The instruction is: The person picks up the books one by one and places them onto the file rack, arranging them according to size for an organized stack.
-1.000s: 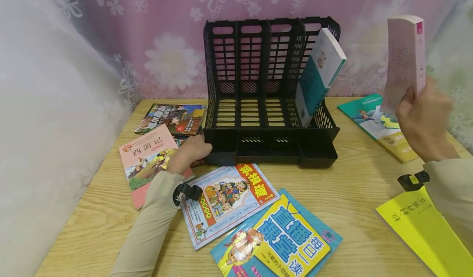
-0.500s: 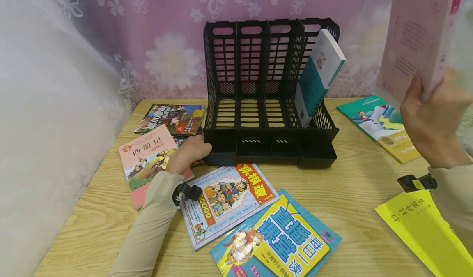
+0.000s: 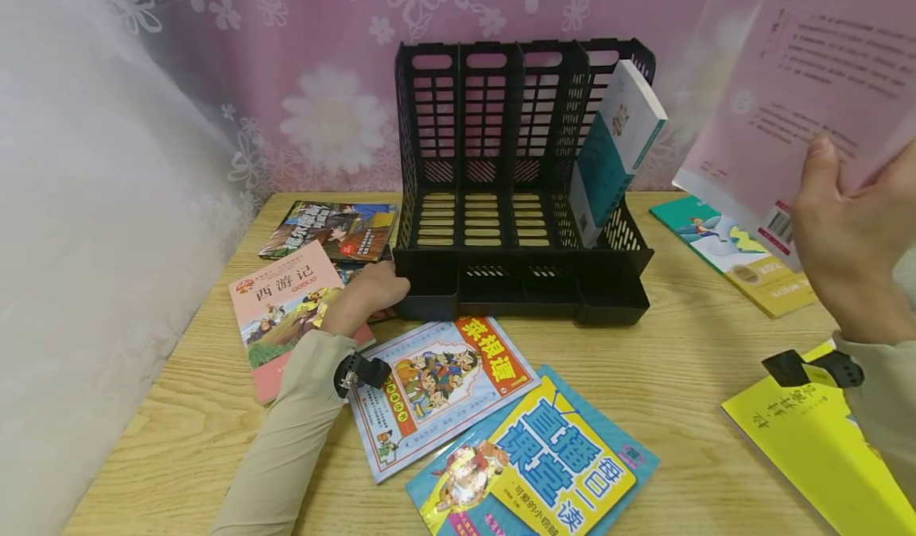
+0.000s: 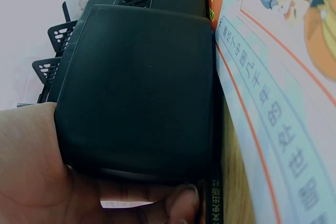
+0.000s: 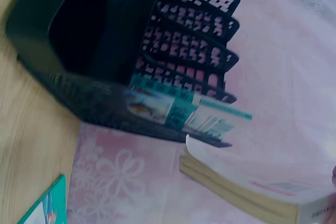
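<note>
My right hand (image 3: 851, 242) holds up a thick pink book (image 3: 830, 83), its back cover with small print and a barcode facing the head camera. The thumb lies on that cover; the upper part runs out of the head view. In the right wrist view, the book's page edge (image 5: 236, 190) shows beside the rack. My left hand (image 3: 372, 289) grips the left front corner of a black plastic book rack (image 3: 522, 285), its fingers bent against the front bin (image 4: 136, 93). A white and teal book (image 3: 619, 150) leans in the rack's rightmost slot.
Left of the rack lie a dark comic book (image 3: 329, 230) and a pink book (image 3: 286, 313). In front are a light blue book (image 3: 444, 393) and a blue-yellow one (image 3: 533, 464). At right lie a green-yellow book (image 3: 730, 250) and a yellow book (image 3: 823, 448). A floral curtain (image 3: 329, 114) hangs behind.
My right hand has brought the pink book up and closer to the head camera, turning its back cover into view. The left hand stays on the rack.
</note>
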Available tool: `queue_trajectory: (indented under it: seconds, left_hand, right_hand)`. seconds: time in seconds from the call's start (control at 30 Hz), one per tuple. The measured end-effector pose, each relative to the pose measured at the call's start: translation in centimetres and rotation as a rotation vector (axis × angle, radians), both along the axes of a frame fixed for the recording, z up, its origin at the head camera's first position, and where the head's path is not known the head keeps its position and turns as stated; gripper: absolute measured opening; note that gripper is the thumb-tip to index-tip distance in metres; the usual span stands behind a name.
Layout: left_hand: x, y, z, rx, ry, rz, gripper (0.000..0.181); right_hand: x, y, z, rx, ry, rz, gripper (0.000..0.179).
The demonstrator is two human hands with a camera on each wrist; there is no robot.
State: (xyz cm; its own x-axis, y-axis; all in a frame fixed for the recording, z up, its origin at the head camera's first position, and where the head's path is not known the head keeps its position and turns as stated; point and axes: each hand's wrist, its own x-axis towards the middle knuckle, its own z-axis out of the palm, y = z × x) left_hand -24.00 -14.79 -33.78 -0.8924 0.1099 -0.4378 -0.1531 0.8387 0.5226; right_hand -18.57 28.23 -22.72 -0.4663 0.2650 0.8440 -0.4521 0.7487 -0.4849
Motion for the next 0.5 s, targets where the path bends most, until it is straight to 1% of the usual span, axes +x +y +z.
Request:
queue_trajectory:
  seconds: [0.13, 0.2, 0.33, 0.5]
  left_hand:
    - [0.1, 0.0, 0.1, 0.006, -0.004, 0.004, 0.066]
    - [0.1, 0.0, 0.1, 0.007, -0.004, 0.005, 0.066]
    - [0.1, 0.0, 0.1, 0.006, -0.001, 0.003, 0.066]
    - [0.1, 0.0, 0.2, 0.001, 0.003, 0.003, 0.065]
  right_hand:
    - [0.7, -0.6, 0.2, -0.052, -0.05, 0.018, 0.036]
    - [1.0, -0.9, 0.3, -0.067, -0.06, 0.026, 0.036]
    - [1.3, -1.4, 0.5, -0.073, -0.042, 0.048, 0.033]
    - [1.7, -1.8, 0.6, -0.037, -0.008, 0.074, 0.031]
